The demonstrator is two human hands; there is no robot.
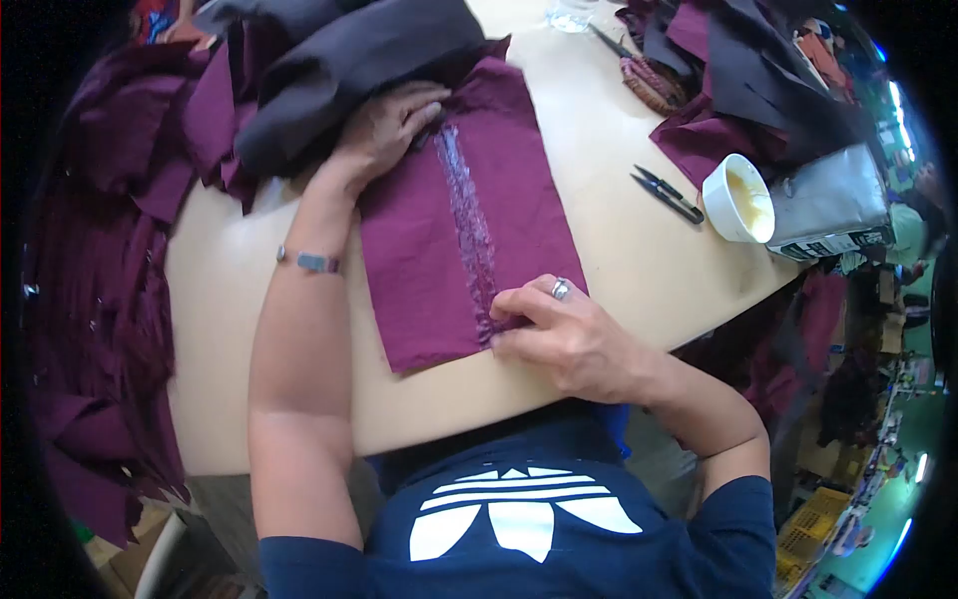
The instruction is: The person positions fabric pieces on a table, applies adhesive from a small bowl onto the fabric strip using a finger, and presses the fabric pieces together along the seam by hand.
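A maroon fabric panel (pixel 409 260) lies flat on the table, with a whitish, wet-looking strip (pixel 465 215) running lengthwise down its middle. My left hand (pixel 391 125) rests on the panel's upper left edge, fingers stretched out, beside a folded dark grey cloth (pixel 339 95). At the lower end of the strip is my right hand (pixel 564 334), its fingers bent and pressed together against the fabric. Whatever those fingertips hold, if anything, is hidden. A ring sits on one finger of that hand.
On the right stand a white bowl (pixel 736 200) of yellowish paste and a silvery package (pixel 833 200). Black thread snips (pixel 667 192) lie nearby. Scissors with wrapped handles (pixel 651 85) are farther back. Maroon cloth (pixel 100 270) is heaped along the left edge.
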